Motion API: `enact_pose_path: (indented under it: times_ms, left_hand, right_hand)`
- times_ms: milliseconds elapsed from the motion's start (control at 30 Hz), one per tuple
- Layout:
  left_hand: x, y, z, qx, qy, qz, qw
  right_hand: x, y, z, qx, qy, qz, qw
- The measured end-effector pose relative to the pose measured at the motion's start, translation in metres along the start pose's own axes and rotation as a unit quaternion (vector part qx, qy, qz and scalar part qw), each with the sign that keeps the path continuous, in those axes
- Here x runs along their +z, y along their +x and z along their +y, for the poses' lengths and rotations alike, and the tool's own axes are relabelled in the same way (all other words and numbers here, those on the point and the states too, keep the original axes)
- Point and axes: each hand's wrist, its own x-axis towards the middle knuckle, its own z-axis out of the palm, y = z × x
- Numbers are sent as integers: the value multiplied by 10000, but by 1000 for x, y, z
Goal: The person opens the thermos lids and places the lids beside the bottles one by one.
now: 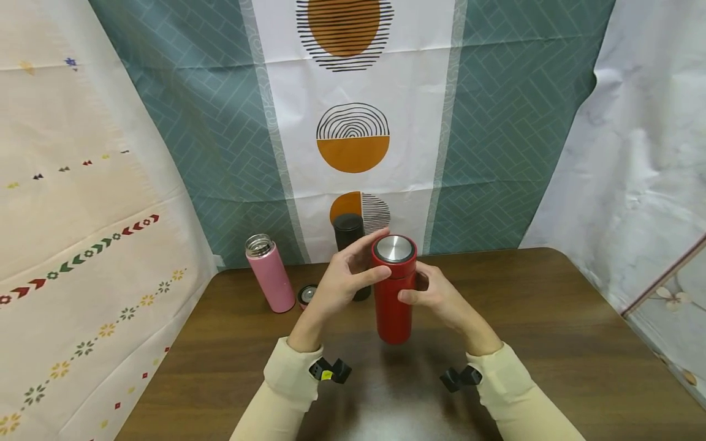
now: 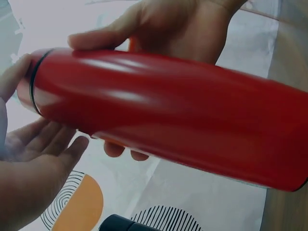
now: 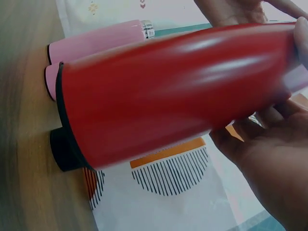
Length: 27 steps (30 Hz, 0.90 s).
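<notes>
Both hands hold a red thermos flask (image 1: 394, 306) upright over the table; its base looks lifted off the wood. My left hand (image 1: 346, 275) grips it around the lid (image 1: 396, 249), which has a silver disc on top. Lower down, my right hand (image 1: 441, 295) wraps the upper body, thumb in front. In the left wrist view, a dark ring marks the seam between the lid and the red body (image 2: 168, 106). The right wrist view shows the flask's black-rimmed base (image 3: 72, 120) at the near end. Some fingertips are hidden behind the flask.
A pink thermos (image 1: 272, 275) without its lid stands at the back left, and a pink lid (image 1: 306, 295) with a silver disc lies beside it. Behind my left hand stands a black bottle (image 1: 349, 229), partly hidden. A patterned curtain (image 1: 220, 122) hangs behind the brown table (image 1: 529, 318).
</notes>
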Motion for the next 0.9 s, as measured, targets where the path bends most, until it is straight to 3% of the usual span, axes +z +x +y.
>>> enact_pose_path:
  times_ms: [167,500,900]
  left_hand:
    - [2,0,0,-14,-61,-162,9998]
    - [12,-2,2,80,6,400,9992]
    - [4,-2,1,-13,83,-55,9999]
  right_hand:
    - [-2,-1,0,-153,62,-139,9998]
    - [0,1,-6,94,-104,232,9996]
    - [-4,-1,-4,-53,-26,-168,9998]
